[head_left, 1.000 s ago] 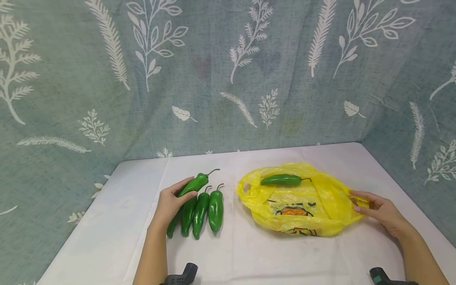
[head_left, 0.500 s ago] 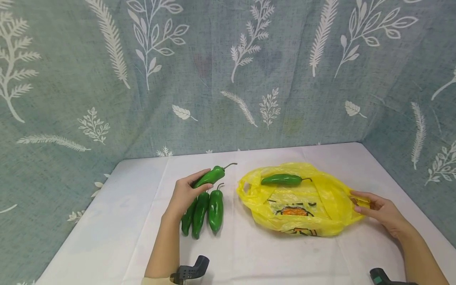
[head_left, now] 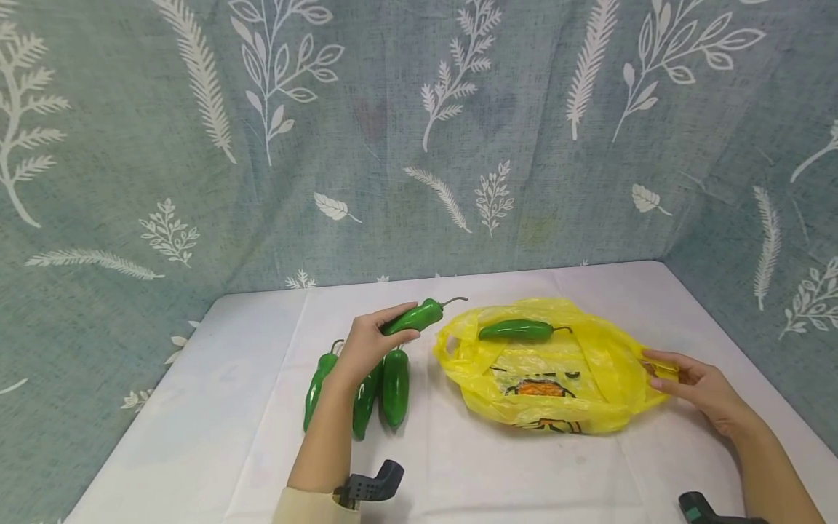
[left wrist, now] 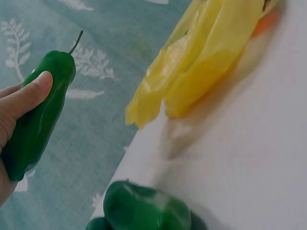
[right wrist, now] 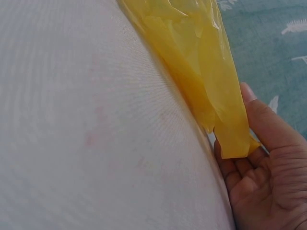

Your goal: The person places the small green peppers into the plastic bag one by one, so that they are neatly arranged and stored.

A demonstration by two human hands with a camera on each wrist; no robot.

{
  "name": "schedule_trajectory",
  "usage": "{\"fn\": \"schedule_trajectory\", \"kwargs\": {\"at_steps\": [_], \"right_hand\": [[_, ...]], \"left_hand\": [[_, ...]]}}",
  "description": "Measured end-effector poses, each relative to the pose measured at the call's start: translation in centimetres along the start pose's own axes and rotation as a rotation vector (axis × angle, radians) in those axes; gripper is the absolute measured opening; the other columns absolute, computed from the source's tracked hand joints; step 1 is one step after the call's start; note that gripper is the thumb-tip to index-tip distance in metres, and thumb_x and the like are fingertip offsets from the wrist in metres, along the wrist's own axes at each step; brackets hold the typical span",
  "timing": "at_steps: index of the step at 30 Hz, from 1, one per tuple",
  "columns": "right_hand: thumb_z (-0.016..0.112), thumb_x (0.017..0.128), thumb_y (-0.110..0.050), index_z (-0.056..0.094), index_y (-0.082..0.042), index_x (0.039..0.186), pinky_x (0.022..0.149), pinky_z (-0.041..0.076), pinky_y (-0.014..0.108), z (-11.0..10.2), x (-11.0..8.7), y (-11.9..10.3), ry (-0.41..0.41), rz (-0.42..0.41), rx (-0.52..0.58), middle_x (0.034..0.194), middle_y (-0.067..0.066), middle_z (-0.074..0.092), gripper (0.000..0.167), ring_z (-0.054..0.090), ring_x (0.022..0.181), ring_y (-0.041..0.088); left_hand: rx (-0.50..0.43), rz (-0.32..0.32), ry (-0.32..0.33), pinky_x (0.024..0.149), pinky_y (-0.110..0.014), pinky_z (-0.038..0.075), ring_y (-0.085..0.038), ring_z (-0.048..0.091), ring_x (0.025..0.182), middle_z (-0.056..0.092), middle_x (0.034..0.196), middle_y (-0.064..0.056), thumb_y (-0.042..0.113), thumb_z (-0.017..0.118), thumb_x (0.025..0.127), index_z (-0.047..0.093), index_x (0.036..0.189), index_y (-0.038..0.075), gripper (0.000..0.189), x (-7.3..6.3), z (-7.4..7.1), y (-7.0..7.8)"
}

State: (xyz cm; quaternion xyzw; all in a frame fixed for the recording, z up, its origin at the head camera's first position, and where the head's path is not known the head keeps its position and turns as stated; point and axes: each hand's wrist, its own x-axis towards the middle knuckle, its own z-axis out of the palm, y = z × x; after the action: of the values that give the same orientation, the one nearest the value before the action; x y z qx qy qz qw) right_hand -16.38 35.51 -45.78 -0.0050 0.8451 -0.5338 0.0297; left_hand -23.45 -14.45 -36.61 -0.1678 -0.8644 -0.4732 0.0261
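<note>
- Grey-green cloth [head_left: 386,196] with white leaf prints hangs behind your bench [head_left: 497,473], whose white top shows faint folds.
- Your left hand [head_left: 373,342] has its fingers clamped on the held pepper [head_left: 420,316], up off the bench, near the left end of the bag [head_left: 609,356].
- You see the held pepper as long, plump and glossy, deep green, with pale streaks of light on its skin; from your left wrist it looks tilted, shallowly furrowed and blunt at its lower end.
- Its thin stem curves out of the broad end, toward the bag.
- Your right hand [head_left: 705,394] has thumb and fingers closed on the bag's right end.
- You have the bag spread flat: yellow, crinkled, thin plastic, printed in black and orange.
- Another pepper [head_left: 516,330] lies sideways within the bag's far part; you cannot tell whether inside or on top.
- At least three bench peppers [head_left: 396,389] lie lengthwise near your left forearm [head_left: 327,437], which partly covers the group; they share the same green shine.
</note>
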Motion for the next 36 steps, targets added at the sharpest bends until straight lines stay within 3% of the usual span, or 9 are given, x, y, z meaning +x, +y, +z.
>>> {"fn": "schedule_trajectory", "kwargs": {"at_steps": [6, 11, 18, 25, 36], "right_hand": [[0.067, 0.089, -0.022, 0.052, -0.004, 0.134, 0.076, 0.039, 0.001, 0.0, -0.1, 0.1, 0.006, -0.014, 0.010, 0.105, -0.040, 0.051, 0.051, 0.047, 0.095, -0.021], [0.067, 0.089, -0.021, 0.052, -0.007, 0.135, 0.076, 0.039, 0.002, 0.0, 0.0, 0.3, 0.004, -0.005, 0.014, 0.105, -0.040, 0.051, 0.050, 0.047, 0.095, -0.021], [0.066, 0.089, -0.018, 0.054, -0.010, 0.134, 0.076, 0.039, 0.002, -0.1, 0.1, 0.3, -0.004, -0.020, 0.044, 0.107, -0.040, 0.051, 0.047, 0.047, 0.097, -0.021], [0.066, 0.089, -0.020, 0.053, -0.009, 0.134, 0.076, 0.039, 0.002, 0.0, 0.1, 0.3, -0.006, -0.013, 0.033, 0.106, -0.040, 0.051, 0.048, 0.047, 0.096, -0.021], [0.067, 0.089, -0.022, 0.051, -0.006, 0.135, 0.077, 0.038, 0.002, 0.1, 0.1, 0.2, -0.001, -0.017, 0.004, 0.106, -0.040, 0.049, 0.052, 0.045, 0.097, -0.021]], "left_hand": [[-0.002, 0.040, -0.038, 0.082, -0.032, 0.054, -0.018, 0.063, 0.102, 0.062, 0.127, -0.001, 0.029, 0.073, 0.080, 0.061, 0.129, 0.021, 0.051, 1.7, 0.9, 1.0], [0.004, 0.080, -0.077, 0.087, -0.033, 0.053, -0.018, 0.062, 0.108, 0.062, 0.127, -0.002, 0.026, 0.073, 0.081, 0.061, 0.129, 0.017, 0.050, 2.9, 1.9, 1.7], [0.027, 0.098, -0.124, 0.089, -0.032, 0.052, -0.017, 0.061, 0.109, 0.061, 0.128, -0.001, 0.024, 0.073, 0.082, 0.061, 0.128, 0.016, 0.048, 4.6, 3.8, 1.3], [0.023, 0.124, -0.188, 0.084, -0.028, 0.053, -0.016, 0.063, 0.103, 0.062, 0.127, -0.002, 0.023, 0.073, 0.083, 0.062, 0.127, 0.017, 0.047, 5.5, 6.2, 1.4], [0.066, 0.144, -0.275, 0.093, -0.029, 0.049, -0.019, 0.060, 0.111, 0.062, 0.127, -0.002, 0.021, 0.073, 0.082, 0.062, 0.127, 0.019, 0.047, 6.3, 10.4, 1.5]]}}
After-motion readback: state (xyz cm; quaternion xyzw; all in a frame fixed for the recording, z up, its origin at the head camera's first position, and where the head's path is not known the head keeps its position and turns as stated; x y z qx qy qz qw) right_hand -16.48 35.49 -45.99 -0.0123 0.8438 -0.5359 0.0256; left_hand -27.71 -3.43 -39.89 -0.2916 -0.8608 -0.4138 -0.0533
